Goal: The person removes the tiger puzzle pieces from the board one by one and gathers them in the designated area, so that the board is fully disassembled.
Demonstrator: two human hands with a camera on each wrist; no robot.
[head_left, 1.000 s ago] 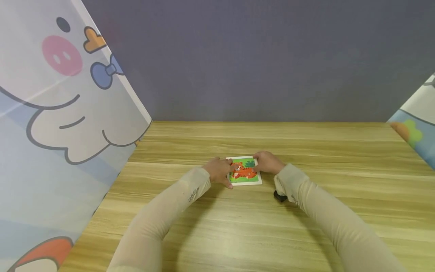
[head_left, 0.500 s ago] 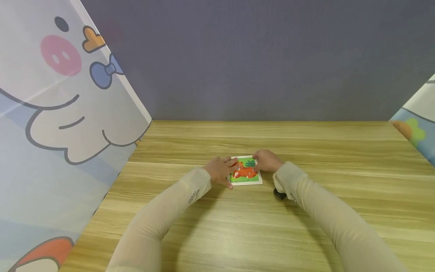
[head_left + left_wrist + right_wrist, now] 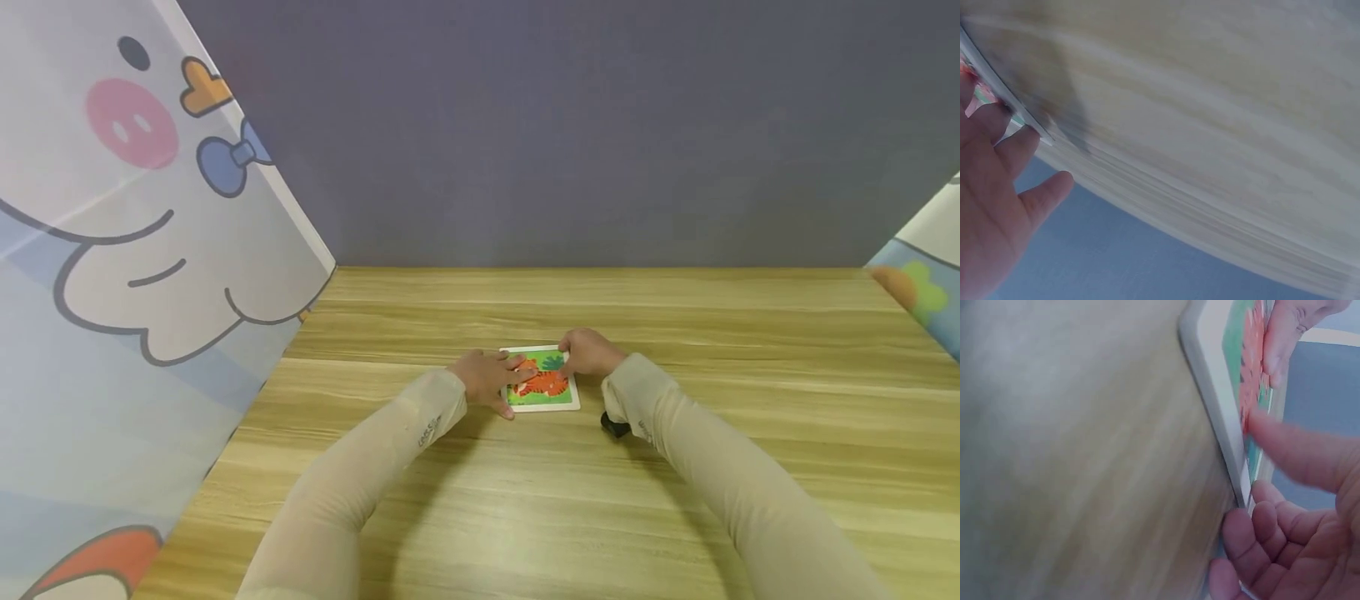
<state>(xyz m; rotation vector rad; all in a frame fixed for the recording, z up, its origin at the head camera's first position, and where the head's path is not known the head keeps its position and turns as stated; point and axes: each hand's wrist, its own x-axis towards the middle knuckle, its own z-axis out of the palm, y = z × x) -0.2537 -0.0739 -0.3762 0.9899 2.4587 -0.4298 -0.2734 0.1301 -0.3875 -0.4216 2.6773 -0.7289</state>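
Note:
A square tiger picture board [image 3: 545, 400] with a white raised rim and green background lies flat on the wooden table. My left hand [image 3: 482, 379] rests on its left side with fingers spread, some lying straight across the tiger's head. On the right, my right hand [image 3: 592, 353] holds the edge near the far corner. In the right wrist view, that hand's thumb [image 3: 1300, 453] presses on the picture while the other fingers curl by the rim. Only a sliver of the board [image 3: 1004, 94] shows in the left wrist view, partly behind the left fingers.
The wooden table [image 3: 480, 500] spreads around the board, ending at a dark grey wall [image 3: 570, 133]. A cartoon-printed panel [image 3: 172, 275] stands along the left, another [image 3: 922, 267] at the right. A small black object [image 3: 615, 425] is under the right cuff.
The left fingers have shifted slightly to the right over the tiger's head. My right hand keeps nearly the same place at the board's edge, and the board has hardly moved.

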